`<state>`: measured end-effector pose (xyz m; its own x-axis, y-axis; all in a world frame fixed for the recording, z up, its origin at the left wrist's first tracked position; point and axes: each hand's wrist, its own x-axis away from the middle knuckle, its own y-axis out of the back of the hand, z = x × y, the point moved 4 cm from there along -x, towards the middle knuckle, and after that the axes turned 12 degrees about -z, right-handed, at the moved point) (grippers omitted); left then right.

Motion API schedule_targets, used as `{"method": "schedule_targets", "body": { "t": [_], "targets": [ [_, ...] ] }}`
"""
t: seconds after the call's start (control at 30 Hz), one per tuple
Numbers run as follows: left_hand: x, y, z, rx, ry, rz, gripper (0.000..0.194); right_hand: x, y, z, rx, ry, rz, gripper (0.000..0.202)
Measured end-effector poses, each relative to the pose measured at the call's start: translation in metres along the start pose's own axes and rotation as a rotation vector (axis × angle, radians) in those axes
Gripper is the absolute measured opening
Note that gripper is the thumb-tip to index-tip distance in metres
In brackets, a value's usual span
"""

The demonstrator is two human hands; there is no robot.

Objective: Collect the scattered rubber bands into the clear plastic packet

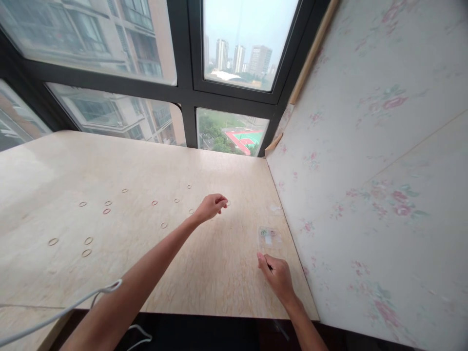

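While a thin, pale ring (229,203) appears lightly pinched just below the frame's centre, the left hand's (211,207) grip is drawn nearly shut. The right hand (279,277) is curled closed at lower right; its contents cannot be told. Similar tan rings (87,256) are spread across the marbled bench (204,273) at left. Featherweight, probably springy handling is expected; the rim is best taken by fingertips, without crushing.
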<state>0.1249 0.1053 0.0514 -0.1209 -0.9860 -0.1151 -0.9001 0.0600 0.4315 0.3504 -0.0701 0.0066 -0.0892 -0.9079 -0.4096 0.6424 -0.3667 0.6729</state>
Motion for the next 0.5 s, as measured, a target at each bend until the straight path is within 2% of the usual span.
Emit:
{"method": "schedule_targets", "body": {
  "t": [0.07,0.23,0.37,0.5],
  "targets": [
    [0.008,-0.023,-0.018,0.01,-0.076,0.048,0.02,-0.001,0.001,0.0,0.0,-0.009,-0.003,0.051],
    [0.028,-0.077,-0.061,-0.109,-0.392,0.089,0.019,-0.003,0.003,-0.001,-0.057,-0.043,-0.011,0.05],
    [0.035,-0.112,-0.08,-0.139,-0.457,0.151,0.018,-0.004,0.004,-0.004,-0.126,-0.099,-0.012,0.049],
    [0.037,-0.129,-0.083,-0.161,-0.475,0.175,0.018,-0.004,0.004,-0.008,-0.195,-0.169,-0.002,0.048]
  ]
}}
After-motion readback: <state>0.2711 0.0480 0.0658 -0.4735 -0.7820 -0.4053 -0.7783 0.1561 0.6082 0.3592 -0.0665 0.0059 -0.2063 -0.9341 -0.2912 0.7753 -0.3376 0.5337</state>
